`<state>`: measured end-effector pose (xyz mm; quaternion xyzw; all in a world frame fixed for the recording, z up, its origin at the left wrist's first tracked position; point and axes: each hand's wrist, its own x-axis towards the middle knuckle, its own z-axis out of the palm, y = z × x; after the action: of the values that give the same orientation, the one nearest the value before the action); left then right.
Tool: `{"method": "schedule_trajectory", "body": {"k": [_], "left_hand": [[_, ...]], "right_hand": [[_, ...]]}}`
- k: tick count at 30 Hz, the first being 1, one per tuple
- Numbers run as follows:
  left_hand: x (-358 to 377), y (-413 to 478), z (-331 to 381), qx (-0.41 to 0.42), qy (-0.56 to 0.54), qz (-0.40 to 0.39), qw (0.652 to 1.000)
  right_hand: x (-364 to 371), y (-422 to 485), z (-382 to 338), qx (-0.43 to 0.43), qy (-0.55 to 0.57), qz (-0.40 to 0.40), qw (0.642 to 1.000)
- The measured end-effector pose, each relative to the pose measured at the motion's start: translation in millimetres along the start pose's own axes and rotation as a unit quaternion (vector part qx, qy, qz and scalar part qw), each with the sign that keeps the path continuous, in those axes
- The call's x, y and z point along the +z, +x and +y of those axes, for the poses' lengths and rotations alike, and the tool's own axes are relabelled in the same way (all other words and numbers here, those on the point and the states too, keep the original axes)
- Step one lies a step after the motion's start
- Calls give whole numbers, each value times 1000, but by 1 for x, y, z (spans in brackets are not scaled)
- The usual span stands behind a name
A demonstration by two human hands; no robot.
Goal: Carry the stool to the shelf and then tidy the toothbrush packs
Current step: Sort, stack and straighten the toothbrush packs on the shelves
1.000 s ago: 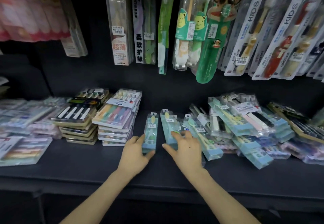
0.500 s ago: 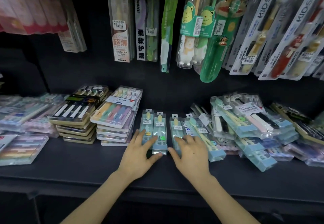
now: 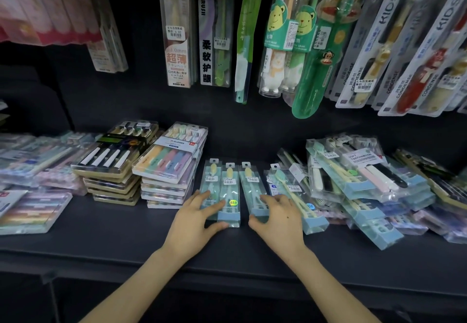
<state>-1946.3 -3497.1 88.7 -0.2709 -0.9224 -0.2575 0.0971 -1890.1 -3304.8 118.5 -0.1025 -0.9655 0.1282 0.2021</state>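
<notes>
Left grip [image 3: 194, 221], right grip [image 3: 280, 221] on packs [image 3: 232, 183]

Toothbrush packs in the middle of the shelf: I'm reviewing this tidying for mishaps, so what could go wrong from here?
1. The slanted heap on the right lies close beside the right hand; a nudge could slide its packs onto the aligned row.
2. The row's near ends point toward the front edge of the shelf; a pull by the left hand might tip one off.
</notes>
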Motion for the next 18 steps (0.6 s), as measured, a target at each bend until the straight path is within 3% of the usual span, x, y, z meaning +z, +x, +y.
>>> {"method": "schedule_trajectory", "body": {"k": [4, 8, 13, 18], "left_hand": [[4, 4, -2, 5, -4, 13, 1000], [9, 14, 3, 15, -30, 8, 999], [16, 26, 15, 5, -61, -11, 998], [9, 18, 13, -26, -139, 10, 990]], "right_hand": [[-9, 7, -5, 86, 144, -12, 986], [-25, 13, -6, 174, 238, 50, 954], [-31, 13, -13, 127, 235, 136, 954], [-5, 13, -44, 64, 198, 80, 975]]}}
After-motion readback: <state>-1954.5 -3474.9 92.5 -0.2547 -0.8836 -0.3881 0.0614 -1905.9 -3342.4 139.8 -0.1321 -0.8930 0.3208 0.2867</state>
